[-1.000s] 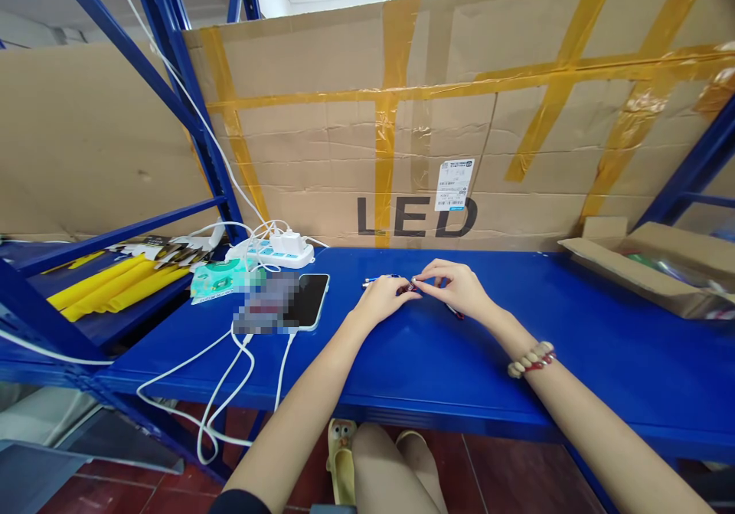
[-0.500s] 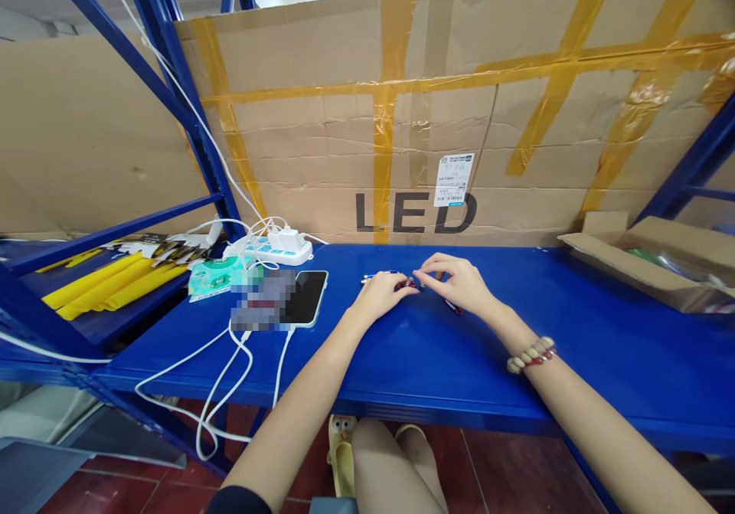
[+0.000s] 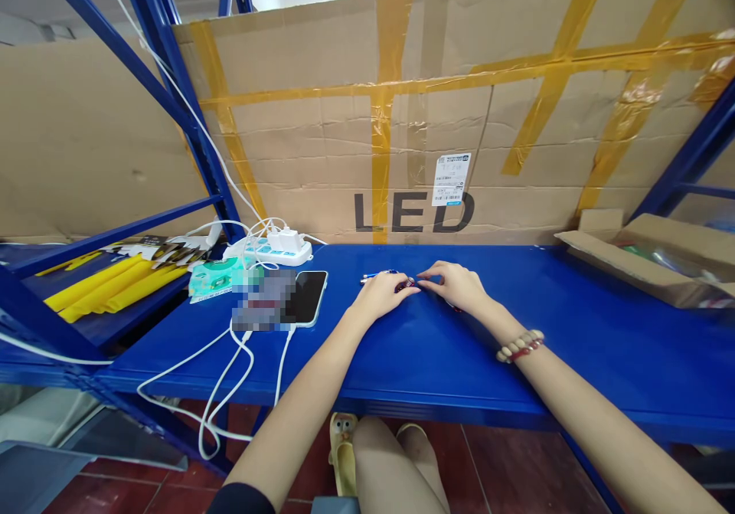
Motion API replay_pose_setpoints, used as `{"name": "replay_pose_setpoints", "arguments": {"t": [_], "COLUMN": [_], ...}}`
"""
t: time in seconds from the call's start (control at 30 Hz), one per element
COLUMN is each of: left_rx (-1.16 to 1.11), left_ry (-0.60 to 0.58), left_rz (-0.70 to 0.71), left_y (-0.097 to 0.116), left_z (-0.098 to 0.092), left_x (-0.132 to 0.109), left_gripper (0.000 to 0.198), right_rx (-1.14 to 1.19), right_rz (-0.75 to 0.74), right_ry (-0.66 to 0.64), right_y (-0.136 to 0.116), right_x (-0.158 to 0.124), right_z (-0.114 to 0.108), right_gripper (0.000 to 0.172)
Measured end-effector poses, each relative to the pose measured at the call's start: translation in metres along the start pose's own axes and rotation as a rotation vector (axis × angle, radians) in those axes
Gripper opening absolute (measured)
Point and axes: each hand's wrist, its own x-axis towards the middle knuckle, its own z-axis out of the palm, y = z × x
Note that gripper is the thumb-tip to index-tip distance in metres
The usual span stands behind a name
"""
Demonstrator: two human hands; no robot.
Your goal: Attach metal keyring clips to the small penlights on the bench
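My left hand (image 3: 380, 296) is closed, thumb and fingertips pinched on a small dark red piece (image 3: 405, 285) over the blue tabletop. Facing it, my right hand (image 3: 458, 287) has thumb and index finger drawn together at the right end of that piece. Whatever lies between those fingertips is too small to make out. Behind my left hand rests a slim pen-like thing (image 3: 370, 277), blue with a silvery end, partly covered by the fingers. Another dark red piece (image 3: 455, 309) shows just under my right hand, mostly hidden by it.
Left on the blue table (image 3: 505, 368) lie a phone (image 3: 307, 298), a blurred-out item, a green packet (image 3: 215, 276) and a white power strip (image 3: 281, 250) with cables. An open cardboard box (image 3: 654, 276) stands at right. A large carton (image 3: 321, 154) backs the table.
My right hand has lowered slightly and turned, now covering most of the dark red piece beneath it. My left hand stays nearly in place, still pinching.
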Motion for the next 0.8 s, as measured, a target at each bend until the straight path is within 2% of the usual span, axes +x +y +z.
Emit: {"name": "replay_pose_setpoints", "arguments": {"t": [0.33,0.47,0.63,0.73,0.8], "left_rx": [-0.006,0.005,-0.014,-0.042,-0.07], "left_ry": [-0.021,-0.026,0.021,0.031,0.038], "left_rz": [0.057,0.046,-0.062,-0.098,-0.107], "left_y": [-0.006,-0.002,0.008,0.01,0.01], "left_z": [0.005,0.002,-0.003,-0.004,-0.004], "left_x": [0.003,0.003,-0.001,-0.001,-0.001], "left_gripper": [0.025,0.024,0.026,0.025,0.024], "right_rx": [-0.007,0.072,0.428,0.679,0.764], "right_rz": [0.059,0.051,0.079,0.039,0.03], "right_ry": [-0.05,0.01,0.199,0.209,0.196], "right_y": [-0.006,-0.006,-0.009,-0.014,-0.017], "right_x": [-0.001,-0.001,0.001,0.002,0.002], "right_z": [-0.006,-0.006,-0.011,-0.017,-0.02], "right_gripper": [0.016,0.018,0.025,0.034,0.038]}}
